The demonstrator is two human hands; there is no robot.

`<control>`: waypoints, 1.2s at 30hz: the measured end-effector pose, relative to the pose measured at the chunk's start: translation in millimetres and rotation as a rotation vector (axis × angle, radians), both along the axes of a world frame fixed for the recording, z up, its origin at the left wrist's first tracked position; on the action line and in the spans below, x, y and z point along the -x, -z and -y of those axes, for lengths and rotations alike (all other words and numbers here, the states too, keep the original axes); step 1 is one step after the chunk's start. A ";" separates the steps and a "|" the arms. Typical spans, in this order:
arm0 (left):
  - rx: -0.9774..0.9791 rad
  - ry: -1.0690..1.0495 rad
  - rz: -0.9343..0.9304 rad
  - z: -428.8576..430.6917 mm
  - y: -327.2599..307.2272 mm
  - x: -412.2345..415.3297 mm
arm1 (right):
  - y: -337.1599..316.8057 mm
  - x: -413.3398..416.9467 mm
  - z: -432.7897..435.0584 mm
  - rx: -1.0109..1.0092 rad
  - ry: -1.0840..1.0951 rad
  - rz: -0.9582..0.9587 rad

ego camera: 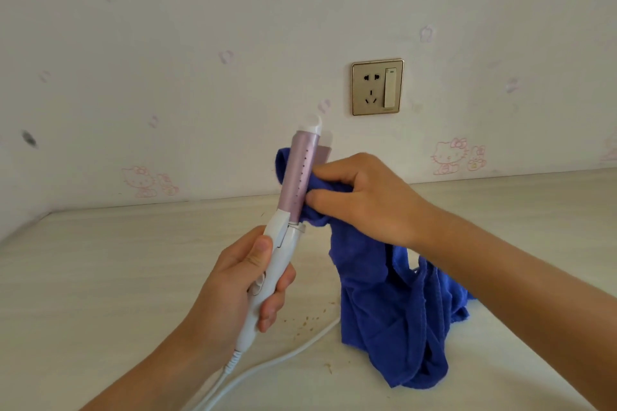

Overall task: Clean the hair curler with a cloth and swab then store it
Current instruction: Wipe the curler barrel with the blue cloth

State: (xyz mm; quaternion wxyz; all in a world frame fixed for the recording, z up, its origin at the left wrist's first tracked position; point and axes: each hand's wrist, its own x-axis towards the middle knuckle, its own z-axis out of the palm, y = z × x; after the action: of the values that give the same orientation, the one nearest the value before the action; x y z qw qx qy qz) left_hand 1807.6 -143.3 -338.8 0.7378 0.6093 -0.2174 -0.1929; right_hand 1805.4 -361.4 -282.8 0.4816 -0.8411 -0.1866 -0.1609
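The person's left hand (243, 280) is wrapped around the white handle of the hair curler (287, 230), thumb lying up along the handle's front and the fingers curled round behind it. The curler is held up above the desk (117, 264), tilted a little with its white tip toward the wall (200, 27). Its barrel is a pale pink-lilac with a line of small dots down one side, and the clamp plate stands slightly off the barrel near the tip.

The right hand (364, 197) pinches a fold of blue cloth (390, 310) against the right side of the barrel, about halfway up, fingers bent over the fabric and thumb beneath. Some cloth wraps behind the barrel and shows on its left side too. The remaining cloth hangs down from the hand in a loose bunch, its lower end touching the desk.

A white power cord (267, 360) leaves the bottom of the handle and loops across the desk, passing just beside the cloth's lower edge. Small brown crumbs (307, 320) are scattered on the pale desk between the handle and the cloth. On the wall behind, a gold-framed socket with a switch (377, 87) sits above and to the right of the curler's tip, and faint pink cartoon cat prints (459, 157) decorate the wallpaper.
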 end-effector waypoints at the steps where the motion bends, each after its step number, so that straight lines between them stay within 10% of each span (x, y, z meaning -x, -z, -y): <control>1: 0.006 -0.004 -0.016 -0.8 0.9 0.5 | 3.4 1.8 -4.7 0.002 -0.022 -0.020; 36: -0.008 -0.023 -0.034 0.8 4.2 3.3 | 15.6 -1.3 -12.0 -0.331 0.199 0.150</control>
State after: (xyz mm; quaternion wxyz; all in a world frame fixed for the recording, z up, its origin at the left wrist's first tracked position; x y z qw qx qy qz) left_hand 1804.4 -144.1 -343.0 0.7409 0.6115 -0.1971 -0.1955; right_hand 1806.7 -349.4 -298.5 0.5798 -0.7503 -0.1088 -0.2984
